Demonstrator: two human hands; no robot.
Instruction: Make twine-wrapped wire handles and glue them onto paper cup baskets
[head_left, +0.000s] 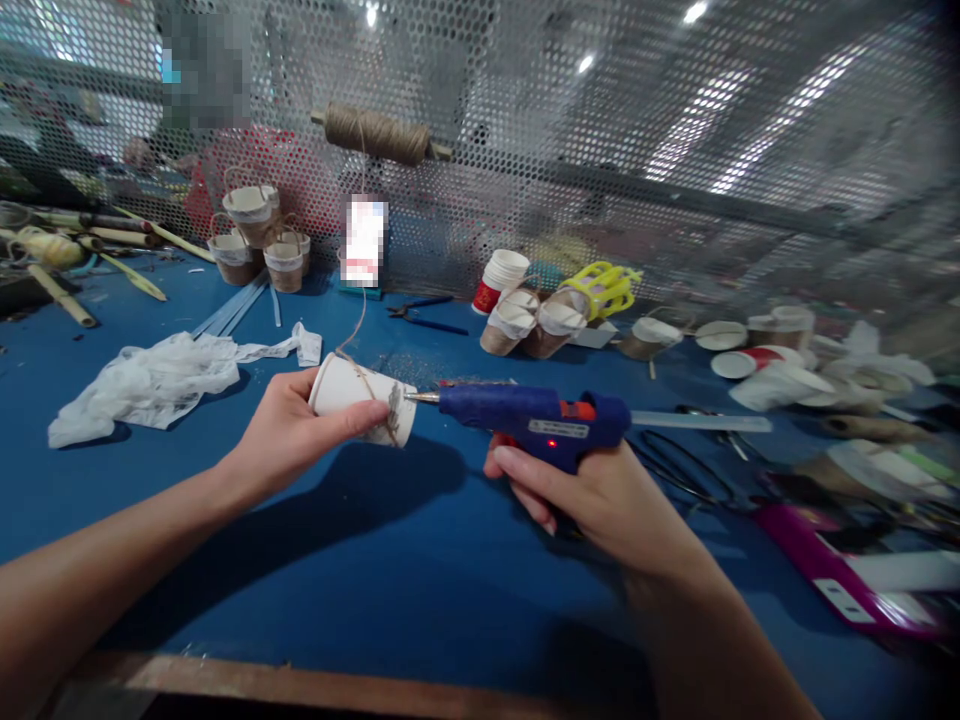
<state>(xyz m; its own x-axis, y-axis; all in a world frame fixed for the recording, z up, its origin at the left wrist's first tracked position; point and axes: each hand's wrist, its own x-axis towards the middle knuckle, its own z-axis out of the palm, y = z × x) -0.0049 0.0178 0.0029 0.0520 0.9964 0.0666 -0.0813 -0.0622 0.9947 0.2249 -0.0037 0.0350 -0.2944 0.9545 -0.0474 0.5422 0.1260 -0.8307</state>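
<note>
My left hand [300, 425] is wrapped round a white paper cup [349, 392] tipped on its side above the blue table. A strand of jute twine [365, 378] crosses the cup and runs up toward a spool [375, 133] on the mesh wall. In my right hand [577, 490] is a blue hot glue gun [517, 415], its red light lit and a clear glue stick [701, 421] poking out the back. The metal nozzle [424, 397] points left, at the cup's end near my left thumb; whether it touches cannot be made out.
Crumpled white lace [150, 385] lies at left, beside translucent glue sticks [236, 305]. Twine-covered cups [255, 215] are stacked behind. Pliers [427, 315], more wrapped cups [510, 322] and a yellow netted item [604, 290] stand along the perforated wall. A purple object [817, 560] sits at right.
</note>
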